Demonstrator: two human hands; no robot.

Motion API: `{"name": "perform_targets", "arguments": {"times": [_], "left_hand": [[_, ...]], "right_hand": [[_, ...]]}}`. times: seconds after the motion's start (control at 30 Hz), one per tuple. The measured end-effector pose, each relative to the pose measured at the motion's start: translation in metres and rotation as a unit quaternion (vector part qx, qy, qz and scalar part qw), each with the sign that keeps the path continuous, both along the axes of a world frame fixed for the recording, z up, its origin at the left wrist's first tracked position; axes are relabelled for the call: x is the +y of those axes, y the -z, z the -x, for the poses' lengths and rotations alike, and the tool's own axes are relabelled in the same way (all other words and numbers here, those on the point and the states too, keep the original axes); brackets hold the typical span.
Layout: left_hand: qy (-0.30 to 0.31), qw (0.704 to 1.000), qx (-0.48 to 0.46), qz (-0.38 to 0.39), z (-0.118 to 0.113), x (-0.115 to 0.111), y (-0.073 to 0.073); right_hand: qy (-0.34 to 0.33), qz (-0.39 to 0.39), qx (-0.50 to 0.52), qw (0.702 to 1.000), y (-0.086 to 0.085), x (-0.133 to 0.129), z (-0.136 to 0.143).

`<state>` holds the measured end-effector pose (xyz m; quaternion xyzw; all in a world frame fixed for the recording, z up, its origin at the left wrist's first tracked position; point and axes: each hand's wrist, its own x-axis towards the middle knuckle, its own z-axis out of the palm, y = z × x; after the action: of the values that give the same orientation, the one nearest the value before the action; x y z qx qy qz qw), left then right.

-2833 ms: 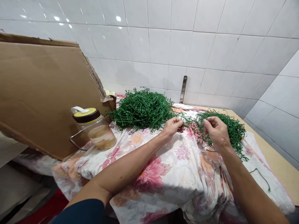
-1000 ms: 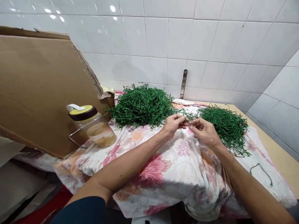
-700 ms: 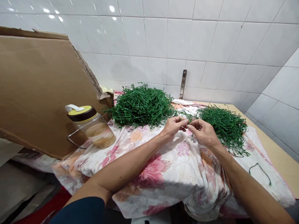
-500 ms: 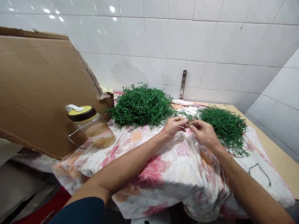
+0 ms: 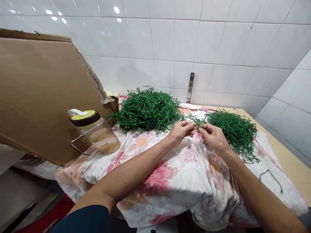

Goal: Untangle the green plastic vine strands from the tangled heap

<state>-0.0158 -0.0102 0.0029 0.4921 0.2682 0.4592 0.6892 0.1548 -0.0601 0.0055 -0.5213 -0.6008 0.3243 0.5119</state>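
Two heaps of thin green strands lie on a flowered cloth (image 5: 175, 181): a larger heap (image 5: 148, 110) at centre left and a smaller heap (image 5: 233, 132) on the right. Between them, my left hand (image 5: 183, 131) and my right hand (image 5: 213, 137) meet almost fingertip to fingertip. The fingers of my left hand are pinched at a thin green strand. My right hand pinches the strand too, and a dark thin end of it hangs below the palm. A few loose strands (image 5: 194, 119) lie just behind the fingertips.
On the left stand a jar (image 5: 104, 137) with a yellow and brown lid and a large cardboard box (image 5: 43, 97). A metal strip (image 5: 190, 87) rests against the tiled wall. One single strand (image 5: 272, 178) lies on the cloth at the right, near the table edge (image 5: 289, 161).
My right hand has shifted slightly to the right, so the fingertips are a little farther apart. A thin strand end now shows below my right hand.
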Motion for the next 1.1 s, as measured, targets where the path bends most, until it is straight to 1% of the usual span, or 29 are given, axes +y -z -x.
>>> {"name": "perform_targets", "arguments": {"times": [0.1,0.23,0.37,0.43,0.5,0.63,0.7,0.73,0.83,0.97,1.03,1.1], "left_hand": [[0.004,1.000,-0.003,0.004,0.000,0.001,0.001],[-0.001,1.000,-0.001,0.004,0.001,0.002,0.003],[-0.023,0.999,0.036,-0.015,0.000,0.003,0.006],[-0.042,0.995,0.076,-0.047,-0.001,0.004,0.007],[-0.066,0.984,0.126,-0.103,-0.002,0.003,0.009],[-0.114,0.938,0.223,-0.241,-0.001,-0.003,0.006],[-0.117,0.919,0.251,-0.280,-0.001,-0.008,0.002],[-0.112,0.915,0.258,-0.290,-0.001,-0.010,0.001],[-0.100,0.913,0.259,-0.301,-0.001,-0.011,-0.001],[-0.136,0.929,0.212,-0.272,-0.002,-0.004,0.003],[-0.139,0.936,0.196,-0.255,-0.002,-0.001,0.005],[-0.137,0.935,0.201,-0.258,-0.002,-0.001,0.005]], "right_hand": [[0.015,-0.002,0.038,0.999,0.000,0.000,-0.001],[0.045,-0.031,0.063,0.996,-0.001,0.002,-0.002],[0.068,-0.050,0.072,0.994,0.000,0.004,-0.003],[0.070,-0.050,0.066,0.994,0.000,0.004,-0.004],[0.067,-0.048,0.062,0.995,0.000,0.003,-0.004],[0.060,-0.024,0.047,0.997,-0.001,0.001,-0.004],[0.064,-0.017,0.028,0.997,-0.002,0.001,-0.003],[0.068,-0.021,0.018,0.997,-0.002,0.000,-0.002],[0.076,-0.039,-0.003,0.996,-0.002,-0.001,-0.001],[0.075,-0.038,0.006,0.996,-0.001,-0.001,0.001],[0.069,-0.033,0.013,0.997,-0.001,-0.001,0.001],[0.065,-0.032,0.010,0.997,0.000,0.000,0.001]]}}
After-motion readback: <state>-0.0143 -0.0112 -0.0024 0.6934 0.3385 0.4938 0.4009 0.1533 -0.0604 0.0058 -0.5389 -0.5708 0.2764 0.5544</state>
